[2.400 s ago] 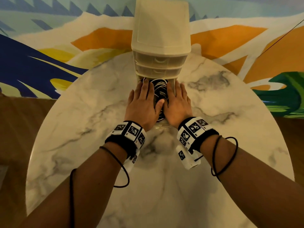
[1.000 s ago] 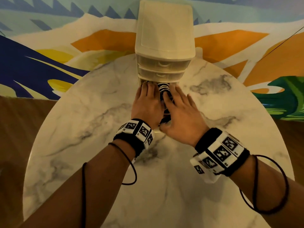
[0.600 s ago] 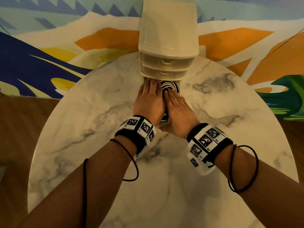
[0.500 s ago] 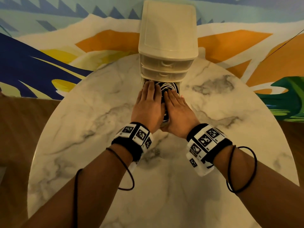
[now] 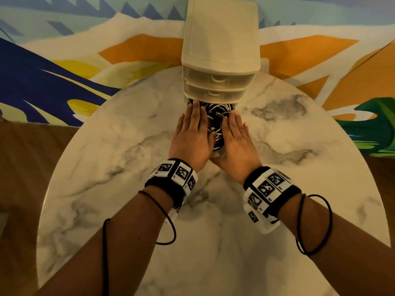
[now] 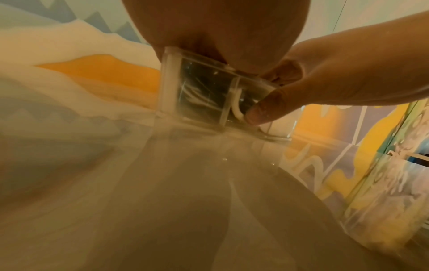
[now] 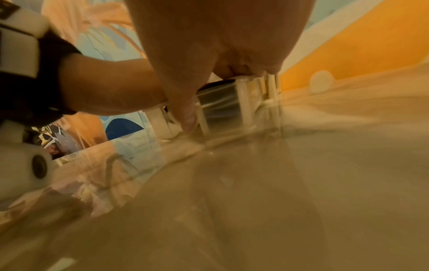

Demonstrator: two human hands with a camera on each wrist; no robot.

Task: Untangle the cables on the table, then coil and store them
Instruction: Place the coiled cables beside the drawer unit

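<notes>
Pressing coiled black-and-white cables [image 5: 217, 116] into clear plastic bottom drawer [image 5: 218, 153] of cream drawer unit [image 5: 220, 48] on marble counter [image 5: 111, 159].

Left hand [image 5: 191, 135] & right hand [image 5: 236, 138]: grip flat, fingers straight, atop the coils, w/ thumbs at drawer front. Cables look light, springy; likely best pushed at front.

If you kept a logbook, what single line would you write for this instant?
stage: storing | cables: coiled in open bottom drawer | left hand: flat on drawer | right hand: flat on drawer | next: probably push shut
</notes>
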